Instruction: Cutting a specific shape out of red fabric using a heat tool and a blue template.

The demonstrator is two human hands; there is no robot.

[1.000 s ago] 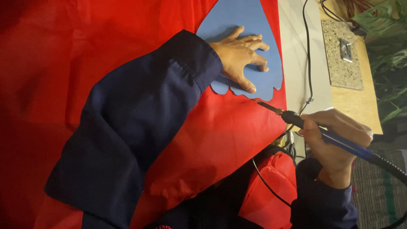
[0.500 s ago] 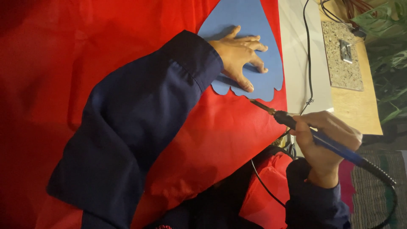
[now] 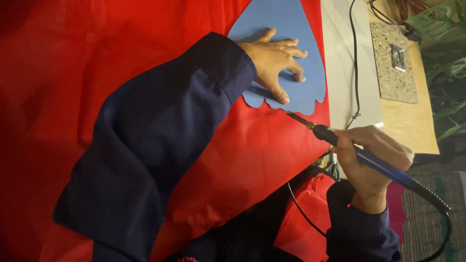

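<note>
My left hand lies flat, fingers spread, on a blue paper template that rests on red fabric. The template has a scalloped lower edge. My right hand grips a blue-handled soldering iron like a pen. Its metal tip touches the fabric just below the scalloped edge, close to my left thumb. A black cord runs from the handle's end off to the lower right.
A white table surface shows right of the fabric, with a thin black cable across it. Farther right lie a speckled stone tile on a wooden board and green plant leaves. A striped mat sits at the lower right.
My right hand has moved the soldering iron leftwards along the scalloped edge, its tip now nearer my left thumb. My left hand stays pressed on the template.
</note>
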